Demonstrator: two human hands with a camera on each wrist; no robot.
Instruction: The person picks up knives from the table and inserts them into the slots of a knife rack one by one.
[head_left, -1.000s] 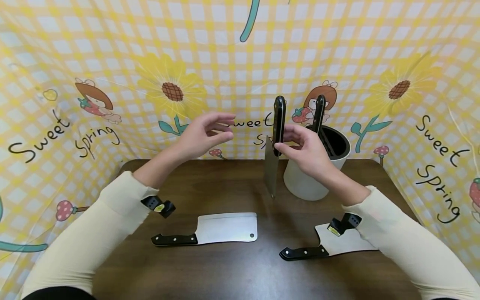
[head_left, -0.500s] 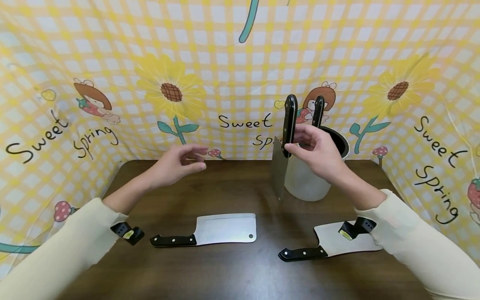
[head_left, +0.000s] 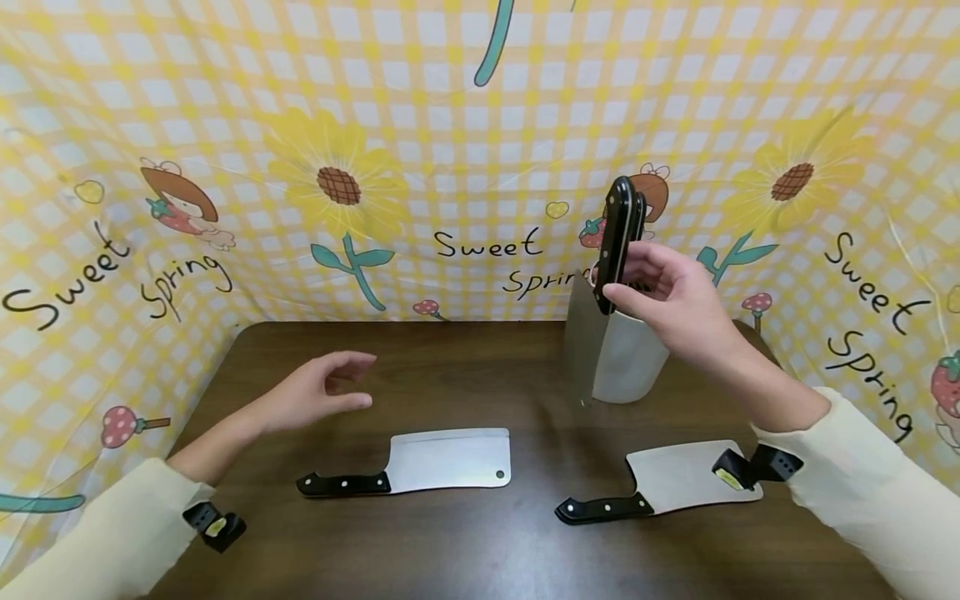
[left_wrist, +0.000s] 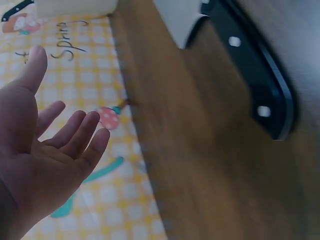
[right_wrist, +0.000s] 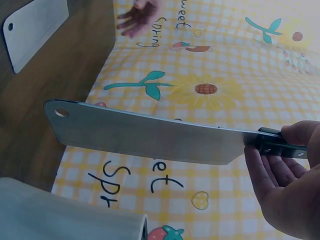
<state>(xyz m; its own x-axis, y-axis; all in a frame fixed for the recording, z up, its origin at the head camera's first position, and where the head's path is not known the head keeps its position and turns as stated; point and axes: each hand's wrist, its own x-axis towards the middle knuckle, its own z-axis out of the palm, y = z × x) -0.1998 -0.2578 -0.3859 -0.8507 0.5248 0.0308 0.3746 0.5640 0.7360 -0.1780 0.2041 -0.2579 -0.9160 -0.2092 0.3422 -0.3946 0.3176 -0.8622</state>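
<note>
My right hand (head_left: 678, 308) pinches the black handle (head_left: 617, 242) of a cleaver, whose blade (right_wrist: 150, 132) points downward in the head view. That blade hangs just left of a white round holder (head_left: 633, 358), partly covering it. Behind the held handle, another black knife handle (head_left: 640, 217) rises from the holder. My left hand (head_left: 318, 392) hovers over the table's left side, fingers loosely bent and holding nothing. Below and right of it lies a second cleaver (head_left: 450, 458), blade to the right. A third cleaver (head_left: 693, 475) lies under my right forearm, its blade tip partly covered by the wrist camera.
The brown wooden table (head_left: 450, 550) ends at a checked cloth backdrop (head_left: 465, 167) with printed flowers, which also rises on both sides. Most of the holder's opening is hidden behind my right hand and the cleaver.
My right hand has carried the upright cleaver rightward, from beside the holder to partly in front of it. My left hand has moved down and left, away from it. The lying cleavers stay put.
</note>
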